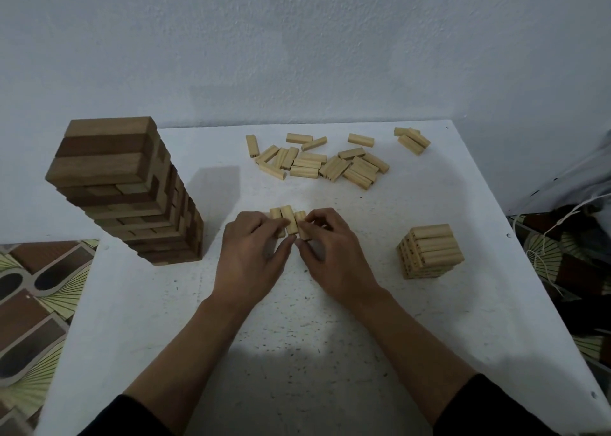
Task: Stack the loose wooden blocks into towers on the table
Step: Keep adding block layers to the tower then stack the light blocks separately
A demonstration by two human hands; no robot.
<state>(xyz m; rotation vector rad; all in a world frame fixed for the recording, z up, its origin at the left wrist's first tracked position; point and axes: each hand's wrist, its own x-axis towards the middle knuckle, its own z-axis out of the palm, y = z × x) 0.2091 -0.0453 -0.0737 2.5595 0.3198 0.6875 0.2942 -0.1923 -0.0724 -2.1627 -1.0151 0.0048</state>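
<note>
Three small pale wooden blocks (288, 219) lie side by side on the white table (330, 336) at its middle. My left hand (253, 257) pinches them from the left and my right hand (334, 257) from the right, fingertips pressing the row together. A pile of several loose pale blocks (317, 163) lies further back. At the right stands a short tower of pale blocks (429, 250). A tall tower of larger, darker blocks (129, 194) stands at the left.
A small cluster of blocks (413, 140) lies near the back right corner. The wall (297, 55) rises right behind the table. Patterned floor (33, 303) shows to the left, cloth and cord (562, 230) to the right.
</note>
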